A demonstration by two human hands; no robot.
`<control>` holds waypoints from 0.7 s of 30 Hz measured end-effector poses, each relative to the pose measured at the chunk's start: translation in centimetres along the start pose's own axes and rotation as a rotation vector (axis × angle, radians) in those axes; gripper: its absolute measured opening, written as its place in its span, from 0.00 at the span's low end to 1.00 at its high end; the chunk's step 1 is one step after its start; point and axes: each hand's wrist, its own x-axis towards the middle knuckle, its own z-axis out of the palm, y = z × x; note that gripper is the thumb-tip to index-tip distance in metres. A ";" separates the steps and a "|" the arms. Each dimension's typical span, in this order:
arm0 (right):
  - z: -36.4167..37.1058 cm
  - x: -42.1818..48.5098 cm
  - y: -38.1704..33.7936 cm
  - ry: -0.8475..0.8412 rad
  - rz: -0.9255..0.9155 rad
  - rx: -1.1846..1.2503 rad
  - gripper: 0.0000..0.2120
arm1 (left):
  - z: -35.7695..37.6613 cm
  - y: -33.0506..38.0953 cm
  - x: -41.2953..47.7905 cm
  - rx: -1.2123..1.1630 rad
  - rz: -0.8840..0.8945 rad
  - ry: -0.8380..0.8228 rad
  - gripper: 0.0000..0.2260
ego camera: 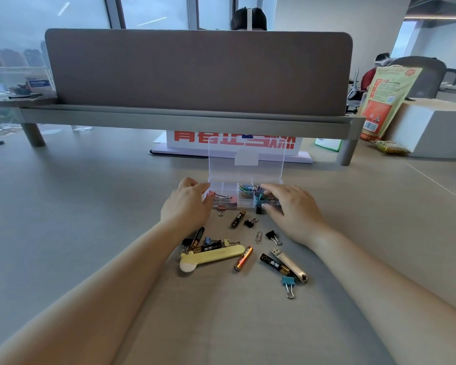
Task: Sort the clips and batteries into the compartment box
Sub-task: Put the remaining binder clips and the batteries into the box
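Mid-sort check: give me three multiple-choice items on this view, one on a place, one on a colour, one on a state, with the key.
1. Where does the blue binder clip nearest the camera lie?
A. in the box
B. on the table, by the USB stick
C. under the left hand

2. What colour is the long flat tool?
A. pale yellow
B. red
C. black

3. How is the box lid?
A. shut
B. open, standing up
C. taken off, flat on the table

Key: 1 B, it lies at the stick's near end; 2 A, it shows pale yellow among the dark batteries; 3 B, it rises behind the compartments.
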 end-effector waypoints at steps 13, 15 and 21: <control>-0.1 -0.2 0.1 0.024 0.015 -0.024 0.13 | 0.0 -0.3 -0.1 0.024 0.055 0.030 0.13; -0.1 -0.2 0.1 0.044 0.018 -0.013 0.11 | 0.0 -0.3 -0.2 0.020 0.055 0.028 0.13; -0.4 -0.4 -0.4 0.059 0.014 -0.150 0.13 | -0.1 -0.4 -0.3 0.018 0.052 0.016 0.14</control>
